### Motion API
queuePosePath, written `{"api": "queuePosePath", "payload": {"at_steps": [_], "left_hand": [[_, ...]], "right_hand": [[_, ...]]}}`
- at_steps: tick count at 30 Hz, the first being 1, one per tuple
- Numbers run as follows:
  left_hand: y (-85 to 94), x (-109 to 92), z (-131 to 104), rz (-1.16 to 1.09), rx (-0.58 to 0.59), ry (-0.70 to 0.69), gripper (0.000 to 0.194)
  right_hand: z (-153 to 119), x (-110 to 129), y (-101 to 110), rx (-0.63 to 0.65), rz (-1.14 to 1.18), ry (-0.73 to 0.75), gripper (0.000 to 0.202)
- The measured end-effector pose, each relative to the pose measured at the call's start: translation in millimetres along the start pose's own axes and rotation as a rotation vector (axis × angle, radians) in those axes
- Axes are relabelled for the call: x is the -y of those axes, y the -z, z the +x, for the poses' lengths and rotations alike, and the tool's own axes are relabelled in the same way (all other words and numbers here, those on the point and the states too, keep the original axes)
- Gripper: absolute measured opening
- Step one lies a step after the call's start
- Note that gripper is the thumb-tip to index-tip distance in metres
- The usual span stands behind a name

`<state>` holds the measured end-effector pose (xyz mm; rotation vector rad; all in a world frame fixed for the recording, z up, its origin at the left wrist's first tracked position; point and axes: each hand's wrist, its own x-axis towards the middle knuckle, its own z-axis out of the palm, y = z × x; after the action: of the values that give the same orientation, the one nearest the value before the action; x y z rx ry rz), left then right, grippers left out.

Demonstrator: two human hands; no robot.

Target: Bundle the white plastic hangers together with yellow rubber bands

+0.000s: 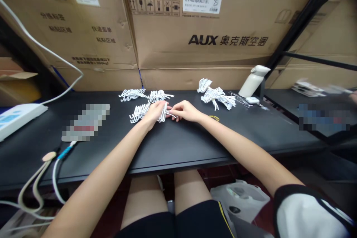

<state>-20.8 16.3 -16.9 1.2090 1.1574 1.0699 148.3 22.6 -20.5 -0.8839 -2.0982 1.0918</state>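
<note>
My left hand [155,113] is closed around a small bunch of thin white hooks [163,113] that stand roughly upright in its fingers. Thumb and fingers of my right hand [184,111] pinch the end of a white hook at the right side of that bunch; its far part is hidden by the fingers. Close by the left hand lie piles of white hooks [138,113], with curved ends to the left. Two more piles sit just behind, one of them of hooks [132,94] at the left. Yellow rubber bands [214,118] lie beside my right wrist.
Bundled white hooks [214,95] lie at the back right, near a cream bottle [253,81] and a small white case [252,100]. A blurred-out phone-like slab [87,122] with a cable and a white power strip [21,117] are left. Large cartons [200,55] wall the back.
</note>
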Motion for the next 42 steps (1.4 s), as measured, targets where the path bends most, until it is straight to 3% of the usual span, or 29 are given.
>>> {"api": "queuePosePath", "payload": {"at_steps": [16, 27, 34, 42], "left_hand": [[0.7, 0, 1, -0.009, -0.025, -0.066, 0.015], [-0.1, -1, -3, 0.019, 0.009, -0.096, 0.020], [-0.5, -1, -2, 0.027, 0.025, -0.106, 0.020], [0.5, 0, 0, 0.015, 0.037, -0.228, 0.023]], "right_hand": [[1, 3, 13, 0.024, -0.046, 0.014, 0.039], [-1, 2, -2, -0.110, -0.098, 0.059, 0.041], [-1, 2, -2, -0.054, -0.004, 0.044, 0.040], [0, 5, -1, -0.014, 0.084, 0.000, 0.040]]}}
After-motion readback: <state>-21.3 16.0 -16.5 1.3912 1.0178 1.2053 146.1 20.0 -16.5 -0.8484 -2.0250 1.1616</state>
